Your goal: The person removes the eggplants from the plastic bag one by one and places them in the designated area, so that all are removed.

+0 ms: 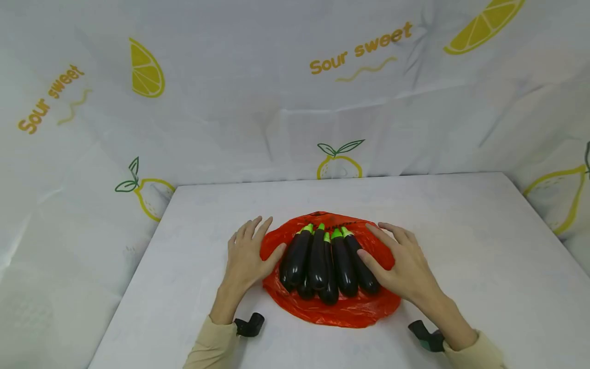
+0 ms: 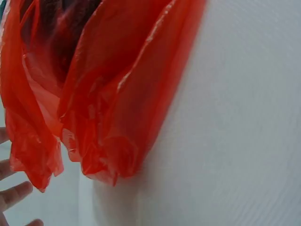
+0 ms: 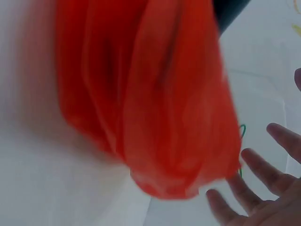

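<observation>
Several dark purple eggplants point(image 1: 318, 261) with green stem ends lie side by side on a spread red plastic bag point(image 1: 332, 310) in the head view. At the bag's left edge is my left hand point(image 1: 246, 259), its fingers spread and fairly straight. My right hand point(image 1: 405, 266) hovers at the right side, thumb and fingers apart, overlapping the bag and the rightmost eggplant. In the left wrist view the crumpled bag point(image 2: 122, 108) rises beside my fingertips point(image 2: 19, 194). The right wrist view has the bag point(image 3: 174, 117) blurred, with the spread fingers point(image 3: 263, 169) close to its edge.
A white table point(image 1: 461, 230) bears the bag. Behind it hangs a white cloth point(image 1: 239, 102) printed with lemons and lettering. Black wrist devices point(image 1: 250, 325) sit at both cuffs, near the bag's front.
</observation>
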A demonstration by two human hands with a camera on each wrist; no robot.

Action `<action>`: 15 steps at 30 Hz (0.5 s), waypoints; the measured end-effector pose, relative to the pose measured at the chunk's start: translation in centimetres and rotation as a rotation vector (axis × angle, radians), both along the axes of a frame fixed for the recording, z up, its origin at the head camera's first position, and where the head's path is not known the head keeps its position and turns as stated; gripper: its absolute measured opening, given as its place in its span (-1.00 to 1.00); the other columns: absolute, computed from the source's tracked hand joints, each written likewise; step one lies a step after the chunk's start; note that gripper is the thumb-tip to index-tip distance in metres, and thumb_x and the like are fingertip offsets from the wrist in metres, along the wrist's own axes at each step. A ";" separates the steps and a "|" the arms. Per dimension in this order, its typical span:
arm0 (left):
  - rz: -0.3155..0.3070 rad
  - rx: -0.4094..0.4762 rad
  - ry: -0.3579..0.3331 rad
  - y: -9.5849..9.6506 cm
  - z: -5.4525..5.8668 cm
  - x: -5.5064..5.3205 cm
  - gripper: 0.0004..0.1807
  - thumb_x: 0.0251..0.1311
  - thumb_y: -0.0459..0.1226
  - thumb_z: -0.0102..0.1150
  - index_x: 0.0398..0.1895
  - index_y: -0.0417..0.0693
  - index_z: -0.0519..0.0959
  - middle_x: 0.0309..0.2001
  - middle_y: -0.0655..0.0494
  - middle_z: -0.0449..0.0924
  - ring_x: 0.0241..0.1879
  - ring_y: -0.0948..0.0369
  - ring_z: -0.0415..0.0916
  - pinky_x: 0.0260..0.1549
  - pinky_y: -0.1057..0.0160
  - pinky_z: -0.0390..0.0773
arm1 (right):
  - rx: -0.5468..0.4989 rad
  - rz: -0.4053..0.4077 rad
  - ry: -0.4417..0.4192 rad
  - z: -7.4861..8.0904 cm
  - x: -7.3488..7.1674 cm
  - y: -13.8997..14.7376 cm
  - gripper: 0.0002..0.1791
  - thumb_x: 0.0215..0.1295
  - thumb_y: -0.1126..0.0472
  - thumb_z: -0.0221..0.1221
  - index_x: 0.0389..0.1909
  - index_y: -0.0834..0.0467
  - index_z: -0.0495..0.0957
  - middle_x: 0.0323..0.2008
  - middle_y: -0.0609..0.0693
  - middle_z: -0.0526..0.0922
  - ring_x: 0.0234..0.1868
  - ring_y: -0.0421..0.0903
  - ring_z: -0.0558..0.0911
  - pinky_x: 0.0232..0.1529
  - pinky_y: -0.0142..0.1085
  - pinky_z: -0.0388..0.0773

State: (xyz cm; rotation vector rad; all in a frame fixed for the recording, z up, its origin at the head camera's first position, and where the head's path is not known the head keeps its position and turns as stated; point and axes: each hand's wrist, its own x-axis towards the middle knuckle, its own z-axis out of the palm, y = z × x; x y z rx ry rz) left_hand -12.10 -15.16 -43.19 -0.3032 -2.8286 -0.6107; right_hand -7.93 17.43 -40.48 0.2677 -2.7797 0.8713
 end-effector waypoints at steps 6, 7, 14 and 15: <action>-0.014 0.247 0.078 0.0 -1.1 -0.5 -0.38 0.20 -0.01 0.30 0.29 -0.09 0.57 0.21 -0.13 0.61 0.19 -0.09 0.53 0.14 -0.23 0.57 | -0.256 0.063 0.097 -0.4 0.3 -1.5 -0.49 0.17 0.19 0.43 0.17 0.13 0.64 0.03 0.13 0.66 0.05 0.07 0.58 -0.01 0.07 0.65; -0.021 0.297 0.085 0.0 -1.3 -0.6 -0.41 0.20 -0.05 0.32 0.26 -0.14 0.59 0.17 -0.15 0.63 0.14 -0.08 0.56 0.09 -0.20 0.61 | -0.292 0.076 0.105 -0.5 0.3 -1.7 -0.51 0.17 0.22 0.44 0.16 0.12 0.65 -0.02 0.11 0.68 0.01 0.03 0.60 -0.04 -0.03 0.68; -0.038 0.509 0.133 -0.3 -2.7 -1.2 -0.57 0.17 -0.22 0.39 0.09 -0.24 0.67 -0.01 -0.19 0.73 -0.11 -0.01 0.68 -0.18 0.00 0.74 | -0.481 0.156 0.012 -0.8 0.7 -2.9 -0.51 0.18 0.28 0.43 0.17 0.12 0.63 -0.05 0.12 0.69 -0.10 -0.06 0.63 -0.17 -0.36 0.68; -0.032 0.526 0.135 -0.4 -2.9 -1.3 -0.58 0.17 -0.24 0.40 0.07 -0.25 0.68 -0.03 -0.19 0.73 -0.13 -0.02 0.68 -0.19 0.03 0.74 | -0.493 0.161 -0.008 -0.9 0.7 -3.1 -0.51 0.19 0.27 0.43 0.17 0.12 0.62 -0.04 0.12 0.69 -0.09 -0.04 0.63 -0.16 -0.36 0.68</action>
